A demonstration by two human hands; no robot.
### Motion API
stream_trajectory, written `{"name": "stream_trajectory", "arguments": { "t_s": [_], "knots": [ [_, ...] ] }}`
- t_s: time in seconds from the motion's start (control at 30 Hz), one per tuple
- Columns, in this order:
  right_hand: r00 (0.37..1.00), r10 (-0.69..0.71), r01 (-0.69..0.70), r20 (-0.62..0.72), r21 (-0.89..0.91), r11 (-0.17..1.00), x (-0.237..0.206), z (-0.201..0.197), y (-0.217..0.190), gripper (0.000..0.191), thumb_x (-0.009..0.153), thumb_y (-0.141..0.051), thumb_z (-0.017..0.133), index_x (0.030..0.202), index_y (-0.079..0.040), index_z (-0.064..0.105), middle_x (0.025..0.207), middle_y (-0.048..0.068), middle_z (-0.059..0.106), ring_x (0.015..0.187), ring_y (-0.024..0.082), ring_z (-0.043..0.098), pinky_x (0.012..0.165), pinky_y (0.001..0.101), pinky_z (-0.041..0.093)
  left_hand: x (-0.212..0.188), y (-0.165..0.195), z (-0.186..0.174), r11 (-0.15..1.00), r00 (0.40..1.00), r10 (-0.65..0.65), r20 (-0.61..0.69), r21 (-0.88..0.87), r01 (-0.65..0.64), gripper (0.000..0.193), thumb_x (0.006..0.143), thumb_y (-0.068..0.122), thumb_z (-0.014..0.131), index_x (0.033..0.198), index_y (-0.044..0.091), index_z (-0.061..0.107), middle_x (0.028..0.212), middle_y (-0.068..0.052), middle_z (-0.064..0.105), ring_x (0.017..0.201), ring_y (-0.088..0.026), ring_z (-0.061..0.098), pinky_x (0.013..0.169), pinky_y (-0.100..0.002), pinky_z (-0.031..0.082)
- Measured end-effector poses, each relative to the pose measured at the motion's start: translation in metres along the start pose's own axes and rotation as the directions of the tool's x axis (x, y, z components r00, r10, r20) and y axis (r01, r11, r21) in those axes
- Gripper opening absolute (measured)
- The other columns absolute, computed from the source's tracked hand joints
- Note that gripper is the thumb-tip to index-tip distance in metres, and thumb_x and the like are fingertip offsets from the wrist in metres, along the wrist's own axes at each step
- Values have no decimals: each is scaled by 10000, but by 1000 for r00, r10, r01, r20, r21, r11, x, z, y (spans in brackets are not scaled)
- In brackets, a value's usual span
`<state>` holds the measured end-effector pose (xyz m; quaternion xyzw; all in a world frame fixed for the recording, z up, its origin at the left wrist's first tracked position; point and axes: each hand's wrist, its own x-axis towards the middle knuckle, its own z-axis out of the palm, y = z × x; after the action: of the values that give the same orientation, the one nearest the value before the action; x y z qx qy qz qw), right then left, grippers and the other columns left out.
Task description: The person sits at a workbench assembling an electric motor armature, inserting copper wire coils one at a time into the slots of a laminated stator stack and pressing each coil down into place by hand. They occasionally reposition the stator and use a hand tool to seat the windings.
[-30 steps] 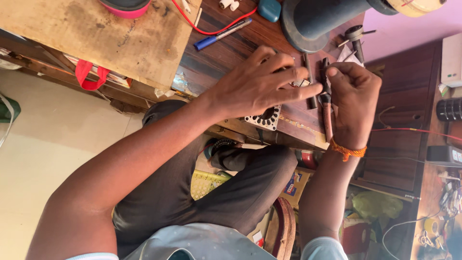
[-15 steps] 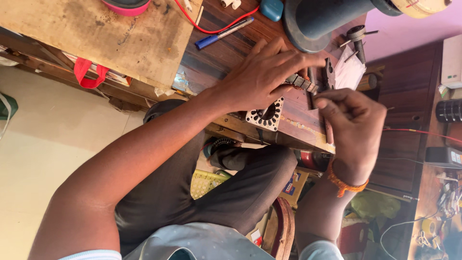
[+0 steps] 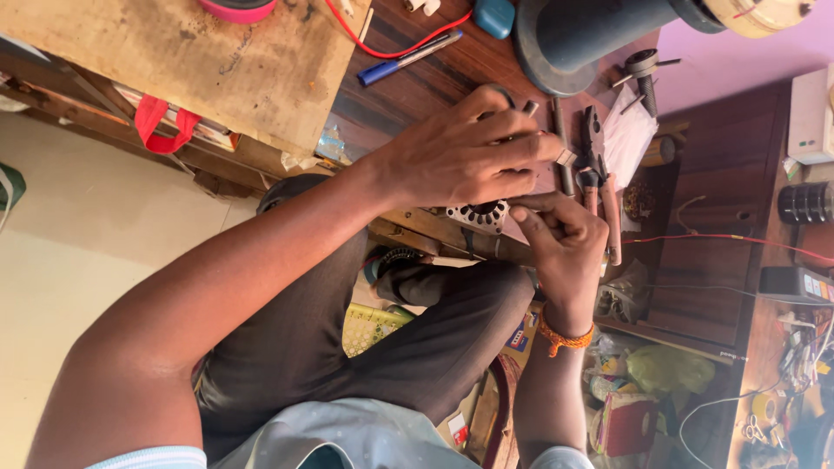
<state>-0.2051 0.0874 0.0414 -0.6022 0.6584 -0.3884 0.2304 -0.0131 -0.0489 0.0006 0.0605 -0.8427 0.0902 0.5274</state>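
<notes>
Head view: right hand has left pliers, dropped to bench edge, now pinching rim of toothed metal ring alongside left hand. Both hands now working ring. Left hand curled over ring, fingers bent, small metal piece at fingertips. Ring sits at bench front edge, mostly covered. Blue pen lies well apart.

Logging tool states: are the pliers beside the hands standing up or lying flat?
Lying flat. The pliers rest lengthwise on the wooden bench, handles beside the right hand; neither hand grips them.
</notes>
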Motion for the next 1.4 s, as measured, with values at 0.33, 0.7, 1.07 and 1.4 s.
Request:
{"name": "stream_trajectory", "arguments": {
  "t_s": [0.33,0.7,1.07,1.4],
  "knots": [
    [992,60,-45,112,-136,990,-9,-16,-38,156,887,-40,775,1038,-7,787,794,15,696,696,22,569,618,199,444,-4,1,18,1000,996,20,92,14,-22,52,931,132,751,885,121,729,1041,16,721,801,-104,692,608,-262,531],
    [991,-88,71,-99,-167,983,63,-18,-65,74,956,-22,787,1002,34,770,755,-12,649,669,4,474,586,200,347,2,11,4,870,905,-426,-5,-277,408,172,959,226,792,966,82,697,829,-30,736,668,-215,724,578,-367,568],
    [991,-131,127,27,105,986,88,-13,-41,50,1000,26,742,1043,50,743,864,2,693,763,26,560,681,192,428,1,25,0,832,885,-465,32,-325,449,637,1009,152,718,1524,148,345,1186,-51,746,849,-221,755,637,-385,585],
    [993,-112,113,-33,33,993,100,-12,-21,32,984,10,773,999,35,760,765,-57,600,679,-1,441,594,198,313,-2,29,-1,874,903,-427,46,-234,425,582,1051,117,676,1562,133,397,875,-3,655,714,-189,697,586,-361,542]
  ]
}}
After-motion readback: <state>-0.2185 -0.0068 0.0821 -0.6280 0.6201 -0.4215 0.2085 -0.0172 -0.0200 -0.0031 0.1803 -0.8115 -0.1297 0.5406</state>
